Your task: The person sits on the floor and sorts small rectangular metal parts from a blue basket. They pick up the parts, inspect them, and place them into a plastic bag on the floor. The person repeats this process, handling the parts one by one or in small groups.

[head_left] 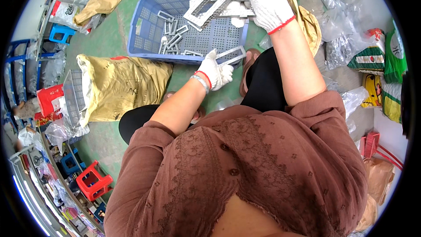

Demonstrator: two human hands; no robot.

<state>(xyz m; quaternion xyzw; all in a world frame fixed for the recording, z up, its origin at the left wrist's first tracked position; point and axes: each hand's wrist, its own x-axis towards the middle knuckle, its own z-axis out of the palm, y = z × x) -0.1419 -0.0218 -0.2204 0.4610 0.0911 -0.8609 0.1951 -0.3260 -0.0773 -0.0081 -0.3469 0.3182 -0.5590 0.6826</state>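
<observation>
My left hand [214, 71], in a white glove with a red cuff, is closed on one end of a small grey rectangular frame [231, 55] at the near right corner of the blue plastic basket [215, 38]. Above the basket's far right side, my right hand [265, 2], also gloved, grips a bunch of larger grey rectangular frames [212, 11]. White glove fabric [238, 13] shows beneath that bunch; whose fingers these are I cannot tell. Several small grey frames [174, 39] lie loose in the basket's left half.
A yellow sack [125, 87] stands left of the basket, beside a grey mesh crate [73, 98]. Another tan sack [309, 28] is right of my right hand. Farther out are a red stool [93, 181], a blue stool [61, 34] and clear plastic bags [342, 48].
</observation>
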